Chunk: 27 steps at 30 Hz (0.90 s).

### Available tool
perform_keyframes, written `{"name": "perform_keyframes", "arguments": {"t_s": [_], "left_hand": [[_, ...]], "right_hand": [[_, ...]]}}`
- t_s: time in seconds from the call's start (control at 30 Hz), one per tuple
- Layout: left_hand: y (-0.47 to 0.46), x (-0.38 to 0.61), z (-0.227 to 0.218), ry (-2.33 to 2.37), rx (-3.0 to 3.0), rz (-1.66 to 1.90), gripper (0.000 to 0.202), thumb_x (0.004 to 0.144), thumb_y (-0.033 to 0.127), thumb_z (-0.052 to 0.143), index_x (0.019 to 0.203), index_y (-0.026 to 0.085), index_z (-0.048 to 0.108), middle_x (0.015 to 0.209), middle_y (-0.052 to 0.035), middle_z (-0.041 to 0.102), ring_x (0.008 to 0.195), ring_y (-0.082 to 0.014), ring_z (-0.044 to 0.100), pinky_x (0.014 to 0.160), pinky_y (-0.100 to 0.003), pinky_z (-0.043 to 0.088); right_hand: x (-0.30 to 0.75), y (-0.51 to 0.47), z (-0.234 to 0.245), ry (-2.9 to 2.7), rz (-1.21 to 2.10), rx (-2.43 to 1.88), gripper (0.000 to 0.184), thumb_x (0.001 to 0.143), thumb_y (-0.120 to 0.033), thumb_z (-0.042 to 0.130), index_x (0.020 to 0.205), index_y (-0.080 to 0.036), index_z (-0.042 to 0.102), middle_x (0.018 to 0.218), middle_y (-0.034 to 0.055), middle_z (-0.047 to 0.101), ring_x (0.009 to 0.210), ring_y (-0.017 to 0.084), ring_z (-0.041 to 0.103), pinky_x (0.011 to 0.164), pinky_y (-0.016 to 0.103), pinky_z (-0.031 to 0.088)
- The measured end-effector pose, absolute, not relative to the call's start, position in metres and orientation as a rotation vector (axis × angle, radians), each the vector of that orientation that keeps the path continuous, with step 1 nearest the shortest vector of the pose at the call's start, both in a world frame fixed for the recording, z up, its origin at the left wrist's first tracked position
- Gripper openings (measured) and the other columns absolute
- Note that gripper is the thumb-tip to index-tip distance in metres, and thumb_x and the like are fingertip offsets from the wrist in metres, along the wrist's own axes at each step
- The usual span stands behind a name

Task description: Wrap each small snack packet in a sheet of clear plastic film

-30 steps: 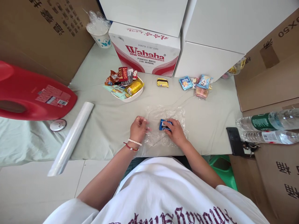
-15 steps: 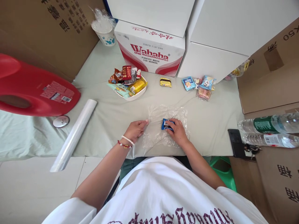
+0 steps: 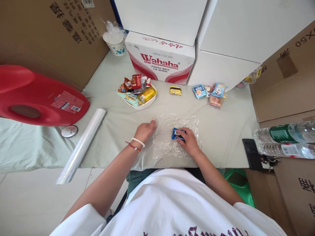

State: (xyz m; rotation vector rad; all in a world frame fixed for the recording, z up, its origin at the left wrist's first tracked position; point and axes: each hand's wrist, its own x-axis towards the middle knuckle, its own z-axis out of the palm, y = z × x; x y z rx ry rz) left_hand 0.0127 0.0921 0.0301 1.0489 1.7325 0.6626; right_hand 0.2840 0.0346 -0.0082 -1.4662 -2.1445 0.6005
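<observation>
A thin sheet of clear, crinkled plastic film [image 3: 164, 149] lies spread over the table in front of me. On it rests a small snack packet in a blue wrapper [image 3: 175, 133]. My right hand [image 3: 189, 140] holds this packet from the right, thumb and fingers around it. At the film's left edge is my left hand [image 3: 144, 130], its fingers drawn together beside the thumb and slightly blurred. Whatever lies between those fingers is hidden. A beaded bracelet circles the left wrist.
Behind my hands are a white dish [image 3: 146, 104] of wrapped snacks, a yellow packet [image 3: 175, 90] and several more packets [image 3: 216, 101]. A film roll [image 3: 83, 144] and red jug [image 3: 46, 114] stand left. Bottles [image 3: 283, 133] and a phone [image 3: 251, 154] are at right.
The whole view has shifted slightly downward. My left hand has turned and moved up along the film's edge. My right hand keeps its hold on the blue packet.
</observation>
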Motion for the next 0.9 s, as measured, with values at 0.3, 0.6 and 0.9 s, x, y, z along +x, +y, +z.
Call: {"name": "perform_keyframes", "arguments": {"t_s": [0.3, 0.6, 0.9], "left_hand": [[0.119, 0.04, 0.021, 1.505, 1.05, 0.774, 0.034, 0.065, 0.042, 0.077, 0.071, 0.022, 0.05, 0.063, 0.0057, 0.055, 0.06, -0.0123, 0.054, 0.06, -0.025, 0.042], [0.118, 0.016, 0.029, 1.475, 0.934, 0.819, 0.048, 0.051, 0.042, 0.089, 0.073, 0.021, 0.051, 0.056, 0.0065, 0.054, 0.049, -0.0106, 0.051, 0.05, -0.023, 0.038], [0.094, 0.006, 0.046, 1.935, 1.157, 1.065, 0.015, 0.082, 0.032, 0.067, 0.087, 0.02, 0.06, 0.087, -0.0045, 0.067, 0.079, -0.0193, 0.063, 0.078, -0.034, 0.052]], "right_hand": [[0.282, 0.035, -0.01, -2.146, 0.591, -1.455, 0.042, 0.096, -0.024, 0.069, 0.139, -0.026, 0.068, 0.135, 0.0134, 0.06, 0.118, 0.03, 0.057, 0.105, 0.051, 0.052], [0.283, 0.034, -0.011, -2.131, 0.624, -1.465, 0.042, 0.097, -0.024, 0.068, 0.139, -0.028, 0.067, 0.137, 0.0118, 0.06, 0.119, 0.03, 0.057, 0.106, 0.052, 0.052], [0.282, 0.033, -0.01, -2.117, 0.613, -1.458, 0.042, 0.097, -0.025, 0.068, 0.138, -0.028, 0.068, 0.135, 0.0121, 0.061, 0.119, 0.03, 0.058, 0.105, 0.053, 0.052]]}}
